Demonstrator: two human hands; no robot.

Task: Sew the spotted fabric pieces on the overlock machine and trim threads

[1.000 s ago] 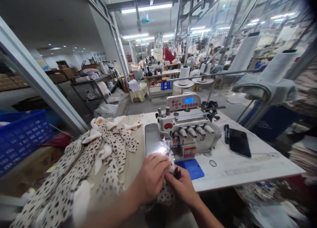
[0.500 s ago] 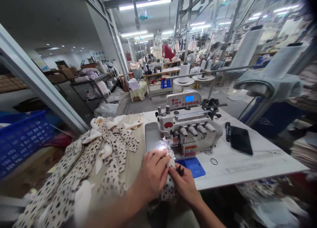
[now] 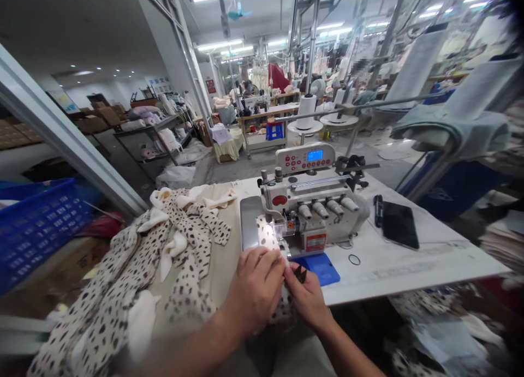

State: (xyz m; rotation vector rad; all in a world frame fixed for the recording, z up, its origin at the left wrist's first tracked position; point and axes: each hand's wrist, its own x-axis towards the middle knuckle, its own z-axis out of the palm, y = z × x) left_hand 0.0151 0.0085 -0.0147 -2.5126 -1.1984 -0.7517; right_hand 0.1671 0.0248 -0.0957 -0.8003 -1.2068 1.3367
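Note:
A strip of cream fabric with dark spots (image 3: 267, 233) runs under the presser area of an overlock sewing machine (image 3: 313, 208) and hangs down toward me. My left hand (image 3: 260, 281) is closed on the fabric's edge just in front of the machine, fingers bent over it. Pinching the same edge from the other side is my right hand (image 3: 306, 295), its thumb close to the left fingertips. Dark pointed blades, which look like thread snips (image 3: 300, 273), stick out of the right hand; their handles are hidden. The machine's lamp lights the cloth by the needle.
Spotted garment pieces (image 3: 143, 257) lie heaped at the left of the table (image 3: 368, 287). A blue plate (image 3: 323, 269) sits in front of the machine. To the right are a black phone (image 3: 400, 224) and a hair tie (image 3: 354, 260). A blue basket (image 3: 41, 229) stands far left.
The spotted fabric has advanced beyond the needle area and now shows on the machine's plate. Both hands stay together at its edge. The view has shifted slightly.

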